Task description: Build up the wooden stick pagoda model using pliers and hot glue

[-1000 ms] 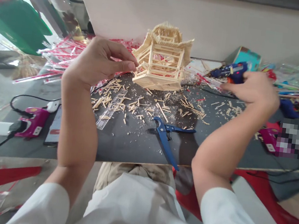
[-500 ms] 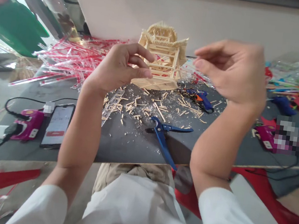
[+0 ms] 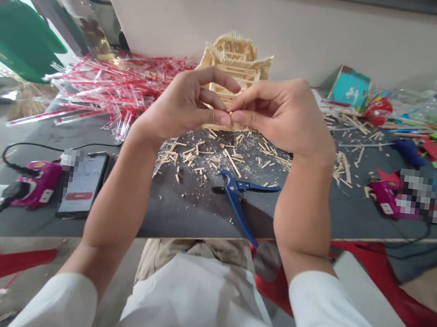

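Observation:
My left hand (image 3: pixel 188 103) and my right hand (image 3: pixel 283 116) meet fingertip to fingertip above the dark board (image 3: pixel 196 209), both pinched on a tiny pale wooden stick piece (image 3: pixel 231 113) that barely shows between them. Right behind the hands stands a pale model pavilion (image 3: pixel 236 58) built of thin wooden sticks, its lower half hidden by my fingers. Cut stick bits (image 3: pixel 211 157) lie scattered on the board below the hands. Blue cutting pliers (image 3: pixel 238 195) lie on the board nearer to me.
A heap of red and clear wrappers (image 3: pixel 108 84) lies at the left back. A phone (image 3: pixel 81 183) and a pink device (image 3: pixel 36 188) with a cable sit at left. Another pink device (image 3: pixel 385 196) and craft clutter fill the right. A teal box (image 3: pixel 351 87) stands by the wall.
My right hand let go of the blue glue gun at the right, rose, and came in to meet my left hand. The left hand shifted right, in front of the model.

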A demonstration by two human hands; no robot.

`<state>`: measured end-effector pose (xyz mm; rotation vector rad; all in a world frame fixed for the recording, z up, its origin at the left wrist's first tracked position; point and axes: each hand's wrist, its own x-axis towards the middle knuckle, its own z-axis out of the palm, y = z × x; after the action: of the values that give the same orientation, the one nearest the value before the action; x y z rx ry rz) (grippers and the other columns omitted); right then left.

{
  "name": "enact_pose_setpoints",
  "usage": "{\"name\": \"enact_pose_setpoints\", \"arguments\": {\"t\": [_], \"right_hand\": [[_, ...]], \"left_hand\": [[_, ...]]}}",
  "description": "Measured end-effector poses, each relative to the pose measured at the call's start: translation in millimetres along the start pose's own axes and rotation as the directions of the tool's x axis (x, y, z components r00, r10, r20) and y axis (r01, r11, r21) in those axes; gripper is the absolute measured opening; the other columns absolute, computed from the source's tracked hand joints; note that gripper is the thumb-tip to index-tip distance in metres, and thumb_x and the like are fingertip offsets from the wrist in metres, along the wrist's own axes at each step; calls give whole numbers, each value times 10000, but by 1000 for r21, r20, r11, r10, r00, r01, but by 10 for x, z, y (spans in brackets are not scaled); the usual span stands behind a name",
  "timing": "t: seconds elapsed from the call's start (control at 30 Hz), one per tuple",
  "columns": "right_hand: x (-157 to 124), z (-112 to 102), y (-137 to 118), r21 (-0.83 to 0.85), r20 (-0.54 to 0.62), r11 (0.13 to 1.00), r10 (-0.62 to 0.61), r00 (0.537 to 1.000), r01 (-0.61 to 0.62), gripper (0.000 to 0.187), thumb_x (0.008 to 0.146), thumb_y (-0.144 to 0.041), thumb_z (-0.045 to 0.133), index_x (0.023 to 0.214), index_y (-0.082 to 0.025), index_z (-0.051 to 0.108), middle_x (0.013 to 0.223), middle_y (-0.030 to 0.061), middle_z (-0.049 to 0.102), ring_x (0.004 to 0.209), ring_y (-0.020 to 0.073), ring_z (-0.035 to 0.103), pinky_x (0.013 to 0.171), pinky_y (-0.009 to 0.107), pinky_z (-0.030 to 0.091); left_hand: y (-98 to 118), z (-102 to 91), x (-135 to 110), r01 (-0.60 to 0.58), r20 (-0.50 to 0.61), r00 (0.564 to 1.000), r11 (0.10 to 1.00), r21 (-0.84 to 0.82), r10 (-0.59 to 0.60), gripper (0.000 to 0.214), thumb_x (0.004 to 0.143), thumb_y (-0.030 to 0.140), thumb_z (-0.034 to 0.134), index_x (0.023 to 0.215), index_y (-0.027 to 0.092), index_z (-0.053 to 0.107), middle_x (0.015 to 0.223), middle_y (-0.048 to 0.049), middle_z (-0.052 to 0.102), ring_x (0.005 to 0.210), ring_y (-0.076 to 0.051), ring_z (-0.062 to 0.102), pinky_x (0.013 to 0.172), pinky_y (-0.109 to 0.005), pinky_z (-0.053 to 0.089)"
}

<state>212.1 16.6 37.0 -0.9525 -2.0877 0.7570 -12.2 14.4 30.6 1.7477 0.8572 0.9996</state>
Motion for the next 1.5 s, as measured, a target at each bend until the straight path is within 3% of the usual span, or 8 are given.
{"name": "enact_pose_setpoints", "arguments": {"t": [0.17,0.27,0.4,0.63,0.9,1.2,1.5], "right_hand": [[-50,-101,-39,-92,-5,996,-18,1000,18,169,827,-479,816,861,-321,767,882,-4,768,806,215,706,752,382,596],[-44,-199,2,-230,-111,971,35,993,-60,142,845,-456,793,847,-318,760,867,22,783,791,238,717,775,394,604],[4,-278,146,-371,-231,926,-21,973,-68,112,877,-414,730,809,-326,746,857,11,798,752,233,714,794,400,593],[81,-245,333,-376,-184,925,-26,983,-46,45,843,-348,760,818,-311,757,833,28,794,714,248,714,783,427,583],[64,-273,370,-355,-162,925,78,984,-132,181,850,-534,761,878,-355,761,897,20,811,878,313,747,820,480,610],[95,-238,397,-405,-153,912,-3,988,-60,52,851,-366,786,843,-317,769,890,35,802,789,277,748,839,457,604],[106,-206,371,-390,-191,919,-29,981,-49,51,829,-355,789,812,-320,756,882,41,805,772,294,748,852,469,598]], "left_hand": [[-37,15,42,-2,-19,1000,986,166,5,306,782,208,852,1051,196,707,916,-51,762,896,-214,746,565,-233,517],[-125,2,72,-34,-65,996,955,293,56,262,827,251,812,1061,185,715,937,-58,753,957,-218,731,675,-262,570],[-236,-13,91,-44,-46,997,925,378,67,251,862,308,767,1070,173,733,840,-50,742,871,-214,731,726,-312,589],[-286,6,98,-31,-9,999,917,397,37,266,876,383,731,1037,172,754,783,-56,756,747,-204,721,697,-345,590],[-297,-21,95,-31,-12,999,904,426,39,272,881,405,716,1020,175,759,775,-46,754,783,-214,728,741,-370,596],[-305,-39,103,-39,-5,999,900,435,46,248,888,387,715,1004,174,763,765,-44,746,773,-208,728,755,-376,596],[-319,-61,111,-41,-11,999,902,430,51,233,880,373,735,997,175,764,764,-39,738,769,-201,724,748,-366,593]]}}
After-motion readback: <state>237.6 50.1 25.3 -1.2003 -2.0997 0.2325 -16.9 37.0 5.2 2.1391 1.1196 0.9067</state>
